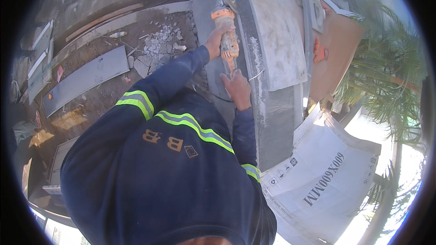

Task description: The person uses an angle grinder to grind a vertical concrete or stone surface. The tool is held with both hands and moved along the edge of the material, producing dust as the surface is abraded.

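Observation:
A dusty orange angle grinder [225, 34] is held in both hands, its head pointing away from me. My left hand [218, 41] wraps round the body just behind the orange collar. Further back, my right hand [238, 89] is closed round the narrow rear end. The round disc [230, 1] stands at the far end, beside the edge of a long grey slab [274, 129]; whether it touches cannot be made out. Pale dust coats the grinder and the surface under it. A whitish, dust-smeared tile [278, 36] lies on the slab, right of the grinder.
Broken tile pieces [161, 41] are heaped on the dirt at left, near a long grey board [88, 79]. At right lie a brown sheet [338, 47], a small orange object [320, 51] and a flattened white carton [320, 190]. Palm fronds [386, 59] hang at the far right.

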Action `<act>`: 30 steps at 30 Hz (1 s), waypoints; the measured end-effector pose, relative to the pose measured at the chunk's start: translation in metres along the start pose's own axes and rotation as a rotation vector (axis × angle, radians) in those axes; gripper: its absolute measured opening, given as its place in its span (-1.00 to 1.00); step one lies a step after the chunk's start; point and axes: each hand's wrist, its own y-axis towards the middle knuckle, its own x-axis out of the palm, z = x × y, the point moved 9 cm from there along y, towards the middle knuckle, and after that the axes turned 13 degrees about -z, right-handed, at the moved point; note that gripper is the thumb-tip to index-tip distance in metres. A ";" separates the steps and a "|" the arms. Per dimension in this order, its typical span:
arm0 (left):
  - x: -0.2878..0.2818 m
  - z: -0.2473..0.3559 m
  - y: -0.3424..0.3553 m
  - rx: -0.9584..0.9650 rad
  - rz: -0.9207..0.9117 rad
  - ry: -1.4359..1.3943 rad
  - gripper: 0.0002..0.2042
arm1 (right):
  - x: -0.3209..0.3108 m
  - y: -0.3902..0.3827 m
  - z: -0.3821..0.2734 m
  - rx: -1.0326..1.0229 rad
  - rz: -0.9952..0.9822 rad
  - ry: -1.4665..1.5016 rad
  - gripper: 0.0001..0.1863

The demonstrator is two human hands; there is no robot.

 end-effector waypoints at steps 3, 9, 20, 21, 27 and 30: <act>-0.003 0.000 0.002 0.006 0.013 0.003 -0.66 | 0.003 0.004 0.005 0.008 0.017 -0.007 -0.49; 0.001 -0.001 -0.007 0.016 0.011 -0.001 -0.69 | 0.003 -0.004 0.002 0.013 0.013 -0.025 -0.51; 0.003 -0.009 -0.023 0.010 0.028 0.005 -0.68 | 0.006 -0.022 0.002 -0.004 0.027 -0.029 -0.49; 0.002 -0.010 -0.023 0.011 0.027 0.001 -0.68 | 0.005 -0.022 0.002 0.000 0.018 -0.010 -0.47; 0.003 -0.012 -0.024 0.002 -0.010 0.010 -0.66 | 0.009 -0.024 0.005 0.011 0.005 -0.025 -0.48; 0.007 -0.011 -0.027 0.010 0.020 0.007 -0.67 | 0.006 -0.026 0.003 0.009 0.010 -0.008 -0.48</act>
